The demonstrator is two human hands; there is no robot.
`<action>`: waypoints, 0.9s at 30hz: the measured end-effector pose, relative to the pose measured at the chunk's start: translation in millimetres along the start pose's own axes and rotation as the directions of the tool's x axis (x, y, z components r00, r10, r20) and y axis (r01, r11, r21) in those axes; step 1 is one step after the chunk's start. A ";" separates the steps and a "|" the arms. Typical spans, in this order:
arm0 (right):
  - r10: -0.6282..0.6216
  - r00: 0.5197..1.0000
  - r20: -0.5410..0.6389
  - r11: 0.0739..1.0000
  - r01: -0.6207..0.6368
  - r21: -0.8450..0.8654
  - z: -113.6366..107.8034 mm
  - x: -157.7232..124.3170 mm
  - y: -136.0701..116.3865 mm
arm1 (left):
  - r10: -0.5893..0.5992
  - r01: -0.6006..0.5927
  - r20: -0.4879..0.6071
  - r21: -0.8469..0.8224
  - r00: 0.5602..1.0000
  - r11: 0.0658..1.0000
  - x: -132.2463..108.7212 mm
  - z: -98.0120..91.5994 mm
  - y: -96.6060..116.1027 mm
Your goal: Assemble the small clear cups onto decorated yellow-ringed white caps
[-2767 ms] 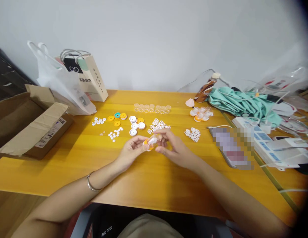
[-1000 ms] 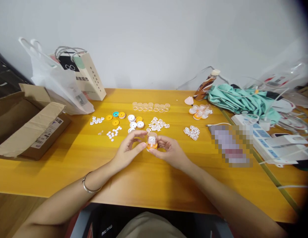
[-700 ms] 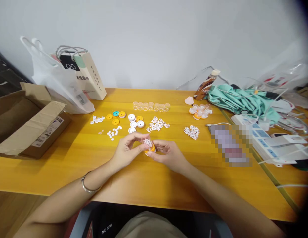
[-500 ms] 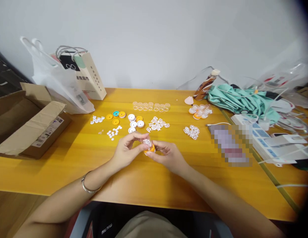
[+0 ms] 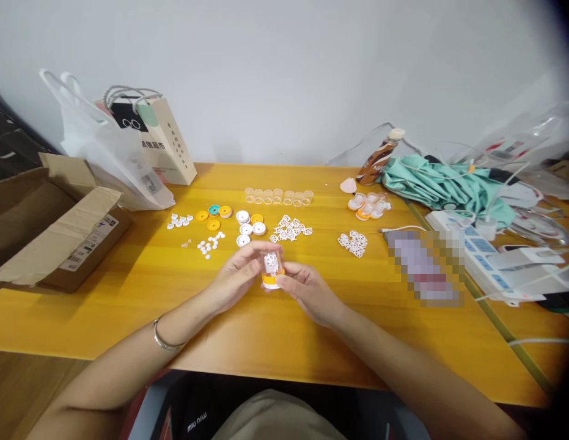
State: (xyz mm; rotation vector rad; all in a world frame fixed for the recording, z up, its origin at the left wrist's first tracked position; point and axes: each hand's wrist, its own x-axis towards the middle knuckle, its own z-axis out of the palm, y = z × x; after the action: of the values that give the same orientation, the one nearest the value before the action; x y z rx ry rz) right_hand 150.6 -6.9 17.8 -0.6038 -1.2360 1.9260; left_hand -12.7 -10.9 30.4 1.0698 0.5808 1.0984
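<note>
To seat the parts squarely, the small capsule (image 5: 271, 272), a clear cup over an orange base with a white lacy piece inside, is best kept upright and pressed evenly from both sides. The left hand (image 5: 241, 272) at nine o'clock and the right hand (image 5: 305, 286) at four o'clock are both clamped on it by the fingertips, just above the table (image 5: 266, 342), with loose white lacy pieces (image 5: 291, 229) at twelve o'clock.
</note>
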 end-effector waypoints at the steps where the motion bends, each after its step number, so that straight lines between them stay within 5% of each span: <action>1: 0.012 1.000 -0.005 1.000 -0.012 0.022 0.9 -0.2 1.1 | 0.009 -0.009 -0.036 0.013 0.999 1.000 0.1 -0.4 -1.3; 7: 0.054 0.998 0.033 0.987 -0.059 0.150 5.8 -2.1 8.5 | -0.085 0.086 0.036 -0.025 0.996 0.996 -0.7 -2.2 -1.7; 13: -0.065 0.989 -0.133 0.996 0.058 -0.061 3.5 0.6 11.0 | 0.105 -0.103 -0.067 0.023 0.992 0.994 3.8 0.7 -5.3; 18: -0.070 0.993 -0.091 0.997 0.073 0.022 2.2 1.7 13.3 | -0.050 0.050 0.011 -0.033 0.999 0.998 5.3 -0.5 -3.9; 23: -0.032 0.993 -0.114 0.997 0.039 0.063 0.6 1.1 12.9 | 0.070 -0.070 -0.019 0.033 0.997 0.997 5.0 -0.1 -5.6; 27: 0.001 0.999 -0.047 0.994 0.004 0.113 0.2 0.3 13.0 | -0.038 0.038 0.024 -0.005 0.999 0.999 3.7 0.2 -5.2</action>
State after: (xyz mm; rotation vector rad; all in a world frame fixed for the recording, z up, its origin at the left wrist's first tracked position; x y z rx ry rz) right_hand 145.9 -9.9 6.1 -0.5853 -1.0901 1.9549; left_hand -8.9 -8.0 26.3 1.0615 0.5766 1.0528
